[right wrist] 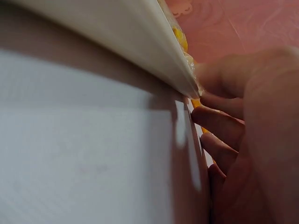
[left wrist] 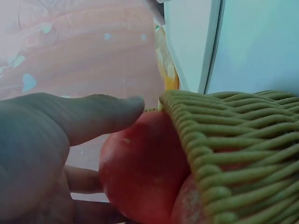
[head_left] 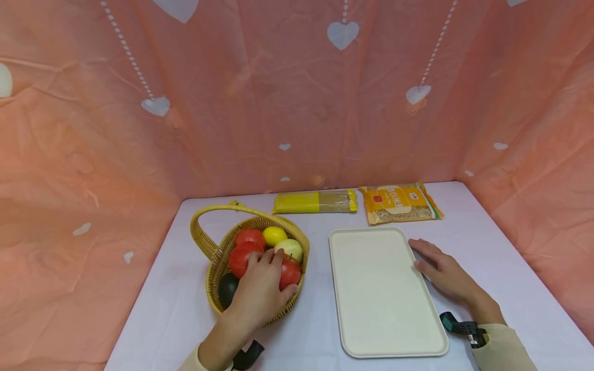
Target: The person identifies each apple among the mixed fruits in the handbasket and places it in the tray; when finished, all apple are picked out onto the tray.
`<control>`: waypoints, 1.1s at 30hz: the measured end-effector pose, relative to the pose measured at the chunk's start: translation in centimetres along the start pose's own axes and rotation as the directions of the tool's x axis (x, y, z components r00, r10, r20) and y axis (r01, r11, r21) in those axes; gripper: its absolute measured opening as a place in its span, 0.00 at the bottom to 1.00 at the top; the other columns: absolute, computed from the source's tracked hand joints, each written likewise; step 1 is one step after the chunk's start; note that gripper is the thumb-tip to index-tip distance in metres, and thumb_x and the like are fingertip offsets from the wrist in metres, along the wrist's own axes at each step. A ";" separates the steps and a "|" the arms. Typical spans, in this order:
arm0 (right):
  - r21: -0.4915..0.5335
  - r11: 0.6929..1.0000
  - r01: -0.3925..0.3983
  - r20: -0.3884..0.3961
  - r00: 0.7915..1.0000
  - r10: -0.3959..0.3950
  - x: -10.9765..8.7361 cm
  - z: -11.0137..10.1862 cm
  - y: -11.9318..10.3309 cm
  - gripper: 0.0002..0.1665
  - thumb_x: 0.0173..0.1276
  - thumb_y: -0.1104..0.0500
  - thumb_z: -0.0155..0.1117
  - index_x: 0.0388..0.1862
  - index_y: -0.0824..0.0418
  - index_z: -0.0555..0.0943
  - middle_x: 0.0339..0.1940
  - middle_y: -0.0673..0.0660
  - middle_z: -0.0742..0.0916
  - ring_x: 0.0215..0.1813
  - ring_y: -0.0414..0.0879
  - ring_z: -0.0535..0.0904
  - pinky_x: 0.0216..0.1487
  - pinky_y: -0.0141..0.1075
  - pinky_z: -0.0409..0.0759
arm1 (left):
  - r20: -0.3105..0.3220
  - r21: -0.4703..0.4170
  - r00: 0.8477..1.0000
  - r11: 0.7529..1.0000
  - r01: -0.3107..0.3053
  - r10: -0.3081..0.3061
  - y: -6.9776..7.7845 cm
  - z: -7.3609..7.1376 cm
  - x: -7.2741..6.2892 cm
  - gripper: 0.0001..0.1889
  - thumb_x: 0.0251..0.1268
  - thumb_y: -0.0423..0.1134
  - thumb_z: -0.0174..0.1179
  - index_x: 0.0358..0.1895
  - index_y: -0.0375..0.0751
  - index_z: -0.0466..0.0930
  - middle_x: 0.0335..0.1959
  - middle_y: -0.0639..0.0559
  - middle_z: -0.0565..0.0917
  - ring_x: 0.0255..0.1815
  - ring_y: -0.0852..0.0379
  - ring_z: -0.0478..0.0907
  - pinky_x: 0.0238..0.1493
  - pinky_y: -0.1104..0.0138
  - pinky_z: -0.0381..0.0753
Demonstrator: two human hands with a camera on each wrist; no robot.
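A yellow wicker basket [head_left: 214,288] with a tall handle holds fruit and vegetables. My left hand [head_left: 260,288] reaches in over its near side, fingers bent and thumb apart around a red apple [head_left: 291,274]. In the left wrist view the thumb lies at the top of the apple [left wrist: 140,172], with fingers on its far side. My right hand [head_left: 447,273] rests at the right edge of a cream rectangular tray [head_left: 385,293], fingers loosely extended. Its thumb [right wrist: 222,74] touches the tray's rim [right wrist: 182,70] in the right wrist view.
Also in the basket are red tomatoes [head_left: 243,259], a yellow lemon [head_left: 275,236], a pale green round fruit [head_left: 290,249] and a dark green one [head_left: 228,290]. A yellow noodle packet [head_left: 315,202] and an orange grain bag [head_left: 400,203] lie along the back edge.
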State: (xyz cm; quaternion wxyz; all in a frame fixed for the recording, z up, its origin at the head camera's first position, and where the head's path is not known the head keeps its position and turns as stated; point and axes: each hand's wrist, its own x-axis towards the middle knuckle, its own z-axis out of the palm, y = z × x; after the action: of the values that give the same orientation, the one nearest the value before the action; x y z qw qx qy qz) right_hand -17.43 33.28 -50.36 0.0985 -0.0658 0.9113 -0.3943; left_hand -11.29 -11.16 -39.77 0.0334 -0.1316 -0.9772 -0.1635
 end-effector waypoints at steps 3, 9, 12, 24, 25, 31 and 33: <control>-0.022 1.000 -0.011 0.005 1.000 0.011 0.1 0.1 0.0 0.43 0.84 0.46 0.64 0.90 0.54 0.62 0.90 0.72 0.59 0.89 0.76 0.48 0.80 0.80 0.52 | -0.022 0.041 1.000 0.999 0.001 0.000 0.1 0.3 -0.1 0.41 0.58 0.51 0.84 0.68 0.27 0.81 0.65 0.30 0.84 0.60 0.33 0.77 0.56 0.42 0.90; -0.039 0.999 -0.027 0.010 1.000 0.027 0.2 0.1 -0.3 0.45 0.83 0.43 0.65 0.90 0.54 0.62 0.90 0.72 0.58 0.90 0.76 0.47 0.79 0.81 0.51 | -0.061 0.075 0.998 0.997 0.014 -0.009 -0.2 0.4 0.0 0.41 0.56 0.54 0.84 0.66 0.28 0.83 0.62 0.33 0.87 0.59 0.36 0.79 0.51 0.44 0.92; -0.046 0.999 -0.021 0.009 1.000 0.021 0.2 0.1 -0.3 0.45 0.83 0.43 0.65 0.90 0.54 0.62 0.90 0.72 0.59 0.89 0.76 0.48 0.79 0.81 0.51 | -0.069 0.037 0.997 0.999 0.039 -0.037 -0.5 0.1 -0.3 0.42 0.54 0.55 0.85 0.66 0.30 0.83 0.63 0.36 0.87 0.61 0.37 0.79 0.50 0.43 0.92; -0.044 0.999 0.016 0.005 1.000 -0.016 0.1 0.0 -0.2 0.44 0.82 0.45 0.65 0.90 0.55 0.62 0.91 0.68 0.59 0.90 0.75 0.44 0.80 0.81 0.47 | -0.007 -0.532 0.997 0.844 0.057 -0.072 -3.2 -2.9 -1.4 0.38 0.55 0.48 0.86 0.70 0.51 0.82 0.66 0.52 0.85 0.62 0.48 0.84 0.61 0.49 0.90; -0.043 0.999 0.017 0.006 1.000 -0.017 0.1 0.0 -0.2 0.44 0.82 0.45 0.65 0.90 0.55 0.62 0.91 0.68 0.59 0.90 0.75 0.44 0.80 0.81 0.47 | 0.011 -0.592 0.998 0.804 0.053 -0.058 -3.6 -2.9 -1.5 0.38 0.56 0.46 0.86 0.71 0.51 0.82 0.67 0.51 0.84 0.62 0.48 0.85 0.61 0.52 0.90; -0.044 0.999 0.016 0.008 1.000 -0.015 0.1 0.0 -0.1 0.44 0.82 0.45 0.65 0.90 0.54 0.62 0.91 0.68 0.59 0.91 0.74 0.44 0.80 0.81 0.46 | 0.060 -0.796 0.995 0.606 0.001 0.077 -4.7 -3.1 -1.7 0.37 0.60 0.39 0.82 0.73 0.48 0.79 0.70 0.40 0.80 0.63 0.46 0.86 0.64 0.63 0.88; -0.043 0.999 0.014 0.010 1.000 -0.014 0.1 0.1 -0.2 0.44 0.82 0.45 0.66 0.90 0.53 0.62 0.91 0.67 0.59 0.91 0.74 0.44 0.80 0.82 0.46 | 0.050 -0.823 0.990 0.567 -0.034 0.131 -4.6 -3.1 -1.7 0.37 0.60 0.37 0.82 0.74 0.48 0.79 0.70 0.41 0.80 0.64 0.46 0.85 0.65 0.65 0.87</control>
State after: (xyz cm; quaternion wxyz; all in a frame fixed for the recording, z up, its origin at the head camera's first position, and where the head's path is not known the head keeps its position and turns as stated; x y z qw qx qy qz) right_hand -17.51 33.11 -50.29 0.0986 -0.0761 0.9186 -0.3750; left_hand -10.82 -16.78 -38.51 -0.0750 -0.1857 -0.7834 -0.5884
